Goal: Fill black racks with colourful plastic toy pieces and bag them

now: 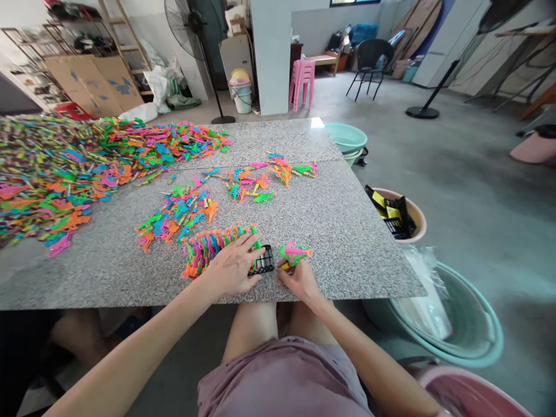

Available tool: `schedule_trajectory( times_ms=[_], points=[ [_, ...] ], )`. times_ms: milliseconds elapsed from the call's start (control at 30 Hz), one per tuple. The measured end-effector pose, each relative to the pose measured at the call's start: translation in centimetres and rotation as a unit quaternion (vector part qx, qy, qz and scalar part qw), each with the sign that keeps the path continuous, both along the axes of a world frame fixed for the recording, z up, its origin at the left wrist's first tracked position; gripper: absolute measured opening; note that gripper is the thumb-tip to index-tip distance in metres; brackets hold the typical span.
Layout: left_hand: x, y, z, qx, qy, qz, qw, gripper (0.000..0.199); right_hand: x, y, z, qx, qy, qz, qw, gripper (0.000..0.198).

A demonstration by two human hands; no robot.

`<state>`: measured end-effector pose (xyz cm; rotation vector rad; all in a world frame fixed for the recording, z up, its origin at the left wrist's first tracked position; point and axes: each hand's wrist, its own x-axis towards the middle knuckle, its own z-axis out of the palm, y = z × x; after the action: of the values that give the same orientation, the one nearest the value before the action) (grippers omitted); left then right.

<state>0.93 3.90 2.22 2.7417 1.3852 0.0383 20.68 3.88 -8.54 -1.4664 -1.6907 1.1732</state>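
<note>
- Resting loosely, there was my left hand (233, 262), fingers spread over the row of toys (204, 252) and the black basket (266, 262), clasping nothing visible!
- And my right hand (300, 280), just beside the basket on the stone table (343, 231), had the pink-and-green toys (294, 253) pinched low, by a yellow part (285, 266).
- Light, stiff plastic, I judged, a touch slick; thin edges could have snapped, so the thick middle made the better hold.
- Farther back lay small heaps (174, 219), with a huge pile (65, 174) off left!
</note>
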Motion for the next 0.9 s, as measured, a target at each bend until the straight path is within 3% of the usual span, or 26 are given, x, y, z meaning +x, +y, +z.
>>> schedule_trajectory(
  times_ms=[100, 267, 400, 567, 733, 833, 900],
  points=[
    [0.0, -0.1, -0.6, 0.003, -0.03, 0.013, 0.999, 0.048, -2.5, -0.1, -0.4, 0.0, -0.003, 0.016, 1.0, 0.006],
    [0.1, -0.3, -1.0, -0.006, -0.02, 0.021, 1.0, 0.053, -4.0, 1.1, -0.1, 0.057, -0.163, 0.054, 0.983, 0.009],
    [0.4, -0.2, -0.8, -0.019, -0.02, 0.029, 0.999, 0.057, -4.1, 1.8, 1.4, 0.065, -0.271, 0.091, 0.956, 0.022],
    [0.8, 0.1, -0.8, -0.034, -0.046, 0.046, 0.997, 0.054, -5.2, 2.6, 3.5, 0.048, -0.347, 0.14, 0.926, 0.024],
    [0.5, 0.1, -0.6, -0.028, -0.057, 0.033, 0.997, 0.062, -5.9, 2.2, 3.3, 0.05, -0.349, 0.146, 0.924, 0.026],
    [0.2, 0.1, -0.8, -0.012, -0.054, 0.028, 0.998, 0.043, -4.2, 3.1, 3.0, 0.053, -0.294, 0.213, 0.93, 0.029],
    [0.1, 0.1, -1.4, 0.015, -0.044, 0.019, 0.999, 0.031, -2.6, 5.5, 3.1, 0.05, -0.267, 0.27, 0.924, 0.027]
  ],
)
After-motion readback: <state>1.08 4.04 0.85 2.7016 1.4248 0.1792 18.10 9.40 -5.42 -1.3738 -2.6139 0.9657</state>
